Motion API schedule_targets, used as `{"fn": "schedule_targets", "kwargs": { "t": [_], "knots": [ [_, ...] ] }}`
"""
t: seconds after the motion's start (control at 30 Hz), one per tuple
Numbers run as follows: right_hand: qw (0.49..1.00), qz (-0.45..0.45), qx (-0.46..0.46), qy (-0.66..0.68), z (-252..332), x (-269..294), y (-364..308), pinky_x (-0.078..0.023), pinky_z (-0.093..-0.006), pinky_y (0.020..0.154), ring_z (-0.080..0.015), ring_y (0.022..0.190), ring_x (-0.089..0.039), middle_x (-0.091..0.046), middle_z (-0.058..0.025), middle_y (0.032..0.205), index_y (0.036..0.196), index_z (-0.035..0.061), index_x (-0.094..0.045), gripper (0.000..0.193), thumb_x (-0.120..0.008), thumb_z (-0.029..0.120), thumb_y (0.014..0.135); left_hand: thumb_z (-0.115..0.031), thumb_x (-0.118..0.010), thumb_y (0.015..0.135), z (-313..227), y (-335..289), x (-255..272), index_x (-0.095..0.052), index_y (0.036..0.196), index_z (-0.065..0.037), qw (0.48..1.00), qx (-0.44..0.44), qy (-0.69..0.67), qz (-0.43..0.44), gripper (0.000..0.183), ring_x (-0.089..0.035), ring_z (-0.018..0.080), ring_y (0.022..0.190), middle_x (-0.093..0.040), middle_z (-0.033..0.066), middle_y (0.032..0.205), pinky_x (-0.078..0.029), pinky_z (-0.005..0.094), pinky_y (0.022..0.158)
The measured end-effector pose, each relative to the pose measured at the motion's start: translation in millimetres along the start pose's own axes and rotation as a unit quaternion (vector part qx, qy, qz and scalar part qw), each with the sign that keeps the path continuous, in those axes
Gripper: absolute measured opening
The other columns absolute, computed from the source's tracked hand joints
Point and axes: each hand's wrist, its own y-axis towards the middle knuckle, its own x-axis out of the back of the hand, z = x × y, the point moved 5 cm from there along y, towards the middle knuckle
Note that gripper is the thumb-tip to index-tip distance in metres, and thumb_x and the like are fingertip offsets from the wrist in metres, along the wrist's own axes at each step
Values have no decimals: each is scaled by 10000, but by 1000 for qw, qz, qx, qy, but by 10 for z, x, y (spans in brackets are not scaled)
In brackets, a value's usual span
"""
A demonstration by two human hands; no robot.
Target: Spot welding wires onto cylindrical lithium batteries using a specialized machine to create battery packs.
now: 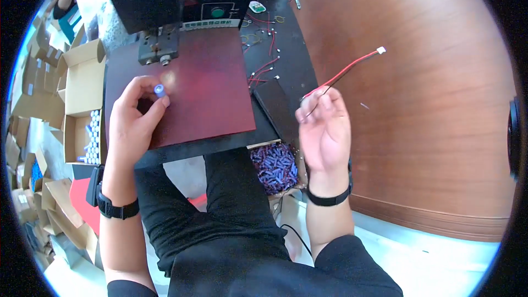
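Between the thumb and fingers of my left hand (135, 118) is a small blue-purple cylindrical battery cell (159, 90), held over the dark red board (212, 93) on the bench. Just beyond it is the metal head (158, 55) of a black bench machine (148, 0). Off to the right of the board, my right hand (325, 126) is raised with its palm up and its fingers curled round a red and black wire lead (352, 67). A white connector (381, 50) ends that lead, pointing up and right.
More wire leads (264, 71) lie on the dark bench beside the board. A box of blue-purple cells (275, 168) stands below the bench edge, right of my legs. At the left is an open carton (82, 137) with cells. A brown wooden panel (418, 115) rises at the right.
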Motion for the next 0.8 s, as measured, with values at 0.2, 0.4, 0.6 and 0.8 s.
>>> {"fn": "schedule_targets", "kwargs": {
  "t": [0.2, 0.4, 0.6, 0.8],
  "knots": [
    [993, 97, -23, 59, -300, -414, -238, -447, -266, 762, -143, 830, -548, -633, -52, 1020, 1120, 35, -607, 125, -630, 96, 1014, 16, -639, 934, 50, -90, 9, -567, 1134, 5, 995, 4, -100, -5, 212, -623, 102, 891, -633, 27, 973, -494, 248, 824],
    [973, 208, -68, 78, -345, -844, -461, -357, -317, 741, -147, 738, -441, -471, 14, 708, 1017, 118, -605, 142, -645, 254, 1017, 80, -501, 949, -146, -456, -9, -515, 1191, -5, 967, 20, -255, -2, 257, -605, 122, 886, -589, 49, 955, -494, 255, 804],
    [959, 257, -89, 82, -330, -1032, -704, -355, -340, 765, -158, 782, -491, -580, 19, 778, 948, 162, -589, 154, -672, 280, 1002, -96, -560, 902, -747, -808, 5, -573, 1043, -8, 975, -2, -212, 63, 167, -423, 59, 671, -523, 13, 826, -340, 223, 609],
    [963, 251, -78, 64, -471, -1093, -910, -420, -266, 662, -139, 747, -528, -592, -57, 880, 1000, 59, -624, 214, -697, 259, 983, -156, -805, 869, -1087, -970, -123, -647, 944, -9, 968, -2, -140, 210, 229, -512, 17, 587, -557, -35, 665, -338, 211, 518]
  ]
}}
